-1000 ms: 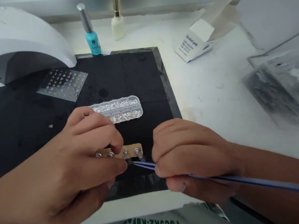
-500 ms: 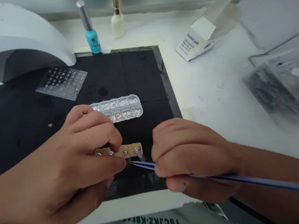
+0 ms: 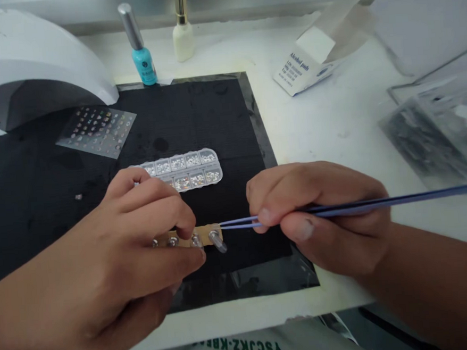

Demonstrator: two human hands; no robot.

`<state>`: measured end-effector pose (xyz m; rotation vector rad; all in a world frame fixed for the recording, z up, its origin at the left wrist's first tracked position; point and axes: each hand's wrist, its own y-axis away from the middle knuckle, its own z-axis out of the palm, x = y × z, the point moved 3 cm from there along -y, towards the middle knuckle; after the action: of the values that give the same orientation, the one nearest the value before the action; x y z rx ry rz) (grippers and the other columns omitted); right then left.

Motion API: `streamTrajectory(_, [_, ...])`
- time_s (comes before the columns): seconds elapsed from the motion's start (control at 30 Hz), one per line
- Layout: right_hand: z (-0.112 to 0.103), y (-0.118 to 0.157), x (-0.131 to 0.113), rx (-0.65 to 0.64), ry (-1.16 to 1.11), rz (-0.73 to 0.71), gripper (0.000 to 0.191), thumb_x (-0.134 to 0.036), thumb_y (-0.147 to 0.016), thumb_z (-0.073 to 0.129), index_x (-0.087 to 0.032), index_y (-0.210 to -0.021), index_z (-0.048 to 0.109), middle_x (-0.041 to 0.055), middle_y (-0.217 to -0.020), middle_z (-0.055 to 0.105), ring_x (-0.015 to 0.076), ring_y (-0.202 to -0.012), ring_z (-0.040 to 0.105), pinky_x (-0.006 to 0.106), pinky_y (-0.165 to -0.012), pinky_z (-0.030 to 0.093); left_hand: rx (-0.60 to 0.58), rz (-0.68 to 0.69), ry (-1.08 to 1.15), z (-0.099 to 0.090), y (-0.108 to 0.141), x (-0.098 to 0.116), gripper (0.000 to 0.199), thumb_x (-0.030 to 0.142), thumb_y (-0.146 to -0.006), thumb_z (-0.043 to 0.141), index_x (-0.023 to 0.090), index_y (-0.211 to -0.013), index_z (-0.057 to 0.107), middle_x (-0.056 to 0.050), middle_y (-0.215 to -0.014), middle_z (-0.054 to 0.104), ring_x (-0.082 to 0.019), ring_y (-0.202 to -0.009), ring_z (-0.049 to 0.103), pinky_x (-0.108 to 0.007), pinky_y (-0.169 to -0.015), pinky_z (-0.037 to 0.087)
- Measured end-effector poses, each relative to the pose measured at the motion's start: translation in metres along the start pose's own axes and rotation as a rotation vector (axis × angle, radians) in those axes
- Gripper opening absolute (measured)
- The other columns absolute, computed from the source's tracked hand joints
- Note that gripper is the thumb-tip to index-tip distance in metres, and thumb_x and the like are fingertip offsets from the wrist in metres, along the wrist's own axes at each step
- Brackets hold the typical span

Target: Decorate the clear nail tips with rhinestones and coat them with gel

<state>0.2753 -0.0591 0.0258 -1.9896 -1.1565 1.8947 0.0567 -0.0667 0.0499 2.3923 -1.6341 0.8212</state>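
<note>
My right hand is closed around blue-purple tweezers. Their slim tips point left, at the right end of a tan strip. Several clear stands with nail tips are mounted in a row on that strip; the rightmost nail tip slants toward me. My left hand is closed over the strip's left part, its fingers around another nail tip and partly hiding it. Just beyond the left fingers lies a clear compartment case of small rhinestones, its left end covered by the hand.
A black mat lies under the work, with a sticker sheet on it. A white nail lamp stands at left. Behind are a turquoise bottle and a cream bottle. An alcohol pads box and a clear packet are at right.
My right hand has turned and moved up and right, taking the tweezers' tips from the nail tip at my left fingers to the strip's right end. The left hand has barely shifted.
</note>
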Motion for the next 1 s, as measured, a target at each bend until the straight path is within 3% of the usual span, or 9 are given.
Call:
streamTrajectory(0.37, [-0.001,0.001,-0.001,-0.053,0.001,-0.032,0.021,-0.02,-0.104,0.057,-0.01,-0.086,0.063,0.0035,-0.076,0.065,0.0087,-0.064,0.061,0.021,-0.058,0.048,0.005,-0.002,-0.005,-0.001,0.0,-0.001,0.02,0.007,-0.086,0.052,0.02,-0.093,0.065,-0.007,-0.099,0.06,-0.026,-0.091,0.054,-0.052,-0.085,0.033])
streamTrajectory(0.57, [-0.001,0.0,-0.001,-0.051,-0.008,-0.034,0.021,-0.019,-0.104,0.056,-0.009,-0.087,0.063,0.0043,-0.076,0.064,0.009,-0.065,0.061,0.021,-0.059,0.049,0.006,0.008,-0.037,0.0,0.0,-0.001,0.024,0.008,-0.088,0.051,0.02,-0.1,0.068,-0.008,-0.099,0.061,-0.027,-0.093,0.053,-0.054,-0.086,0.033])
streamTrajectory(1.0, [-0.002,0.001,0.006,0.035,-0.041,-0.043,0.015,-0.021,-0.1,0.06,-0.013,-0.088,0.064,0.0021,-0.073,0.062,0.0102,-0.06,0.057,0.023,-0.052,0.044,0.199,0.001,0.023,-0.011,0.008,-0.01,0.03,0.003,-0.083,0.052,0.021,-0.101,0.068,-0.007,-0.098,0.055,-0.025,-0.092,0.055,-0.052,-0.083,0.037])
